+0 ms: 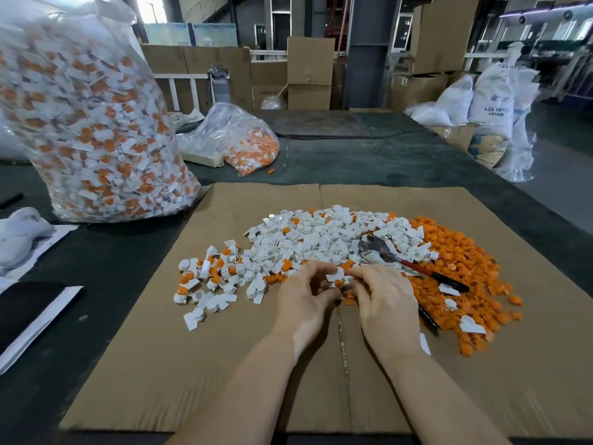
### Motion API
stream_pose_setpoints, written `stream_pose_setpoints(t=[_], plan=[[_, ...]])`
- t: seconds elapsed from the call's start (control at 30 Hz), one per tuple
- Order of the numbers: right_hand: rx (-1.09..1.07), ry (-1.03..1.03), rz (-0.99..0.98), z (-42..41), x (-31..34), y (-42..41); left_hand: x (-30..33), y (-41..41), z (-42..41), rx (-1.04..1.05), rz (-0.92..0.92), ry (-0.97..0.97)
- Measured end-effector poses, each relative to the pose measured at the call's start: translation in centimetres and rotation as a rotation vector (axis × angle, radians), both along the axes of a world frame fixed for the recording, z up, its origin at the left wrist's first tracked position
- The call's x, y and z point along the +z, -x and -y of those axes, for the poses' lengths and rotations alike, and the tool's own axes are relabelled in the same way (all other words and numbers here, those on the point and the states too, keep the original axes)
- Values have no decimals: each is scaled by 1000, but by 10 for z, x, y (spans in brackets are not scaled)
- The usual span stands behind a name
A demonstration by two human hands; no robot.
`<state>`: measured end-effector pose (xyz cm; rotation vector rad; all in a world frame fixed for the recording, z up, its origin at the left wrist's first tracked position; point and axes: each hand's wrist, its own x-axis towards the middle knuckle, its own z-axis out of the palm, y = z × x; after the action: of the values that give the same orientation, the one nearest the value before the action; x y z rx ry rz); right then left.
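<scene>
My left hand (303, 298) and my right hand (383, 300) meet over the cardboard sheet (224, 364). Between their fingertips they pinch a small white plastic piece with an orange cap (337, 281). Just beyond them lies a heap of loose white pieces (327, 236). To the right spreads a pile of orange caps (465, 268). A smaller group of white pieces with orange caps fitted (208, 277) lies to the left of my hands.
Red-handled pliers (398, 258) lie on the heap by my right hand. A tall clear bag of capped pieces (93, 123) stands at the left, a smaller bag (237, 139) behind. Dark table (385, 155), boxes and white sacks (494, 101) at the back.
</scene>
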<state>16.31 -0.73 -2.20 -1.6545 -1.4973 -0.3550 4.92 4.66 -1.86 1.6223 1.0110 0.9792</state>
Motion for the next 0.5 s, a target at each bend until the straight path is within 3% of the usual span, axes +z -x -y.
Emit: stream_pose_setpoints(t=[0.33, 0.5], plan=[[51, 20, 16, 1, 0, 1, 0, 0, 1, -13, 19, -3], [66, 34, 29, 0, 0, 0, -2, 0, 0, -37, -61, -72]])
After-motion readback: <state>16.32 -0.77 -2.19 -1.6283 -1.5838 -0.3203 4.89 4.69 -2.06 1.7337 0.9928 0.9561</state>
